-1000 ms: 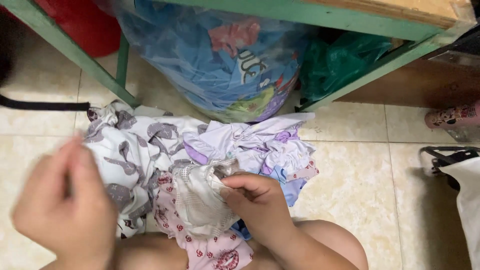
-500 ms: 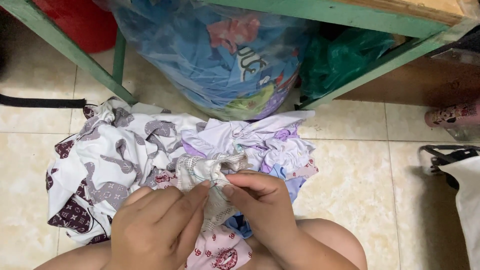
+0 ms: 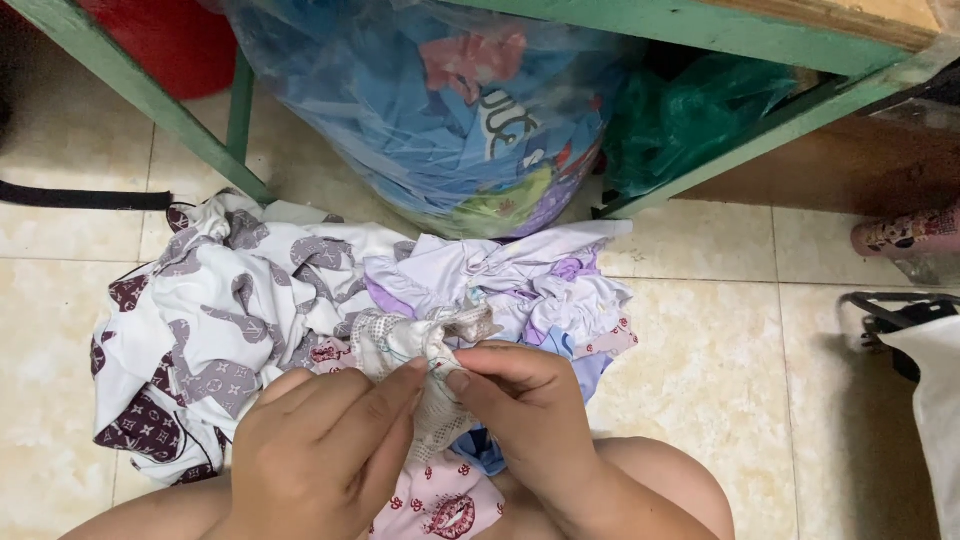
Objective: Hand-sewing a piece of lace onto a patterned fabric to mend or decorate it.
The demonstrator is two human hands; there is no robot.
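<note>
Beige floor tiles under a green table frame; both hands pinch a lace cloth.

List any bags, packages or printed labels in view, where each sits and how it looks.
Clear plastic bag: under the green table, bulging with blue and multicoloured cloth, some print showing.
Green plastic bag: right of the clear one, crumpled, dark green.
White bag: right edge of the floor, black handle, partly cut off.
No screens or signs.

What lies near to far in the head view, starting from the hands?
Left hand and right hand pinching a small white lace cloth → crumpled lilac garment → clear plastic bag of blue clothes.
</note>
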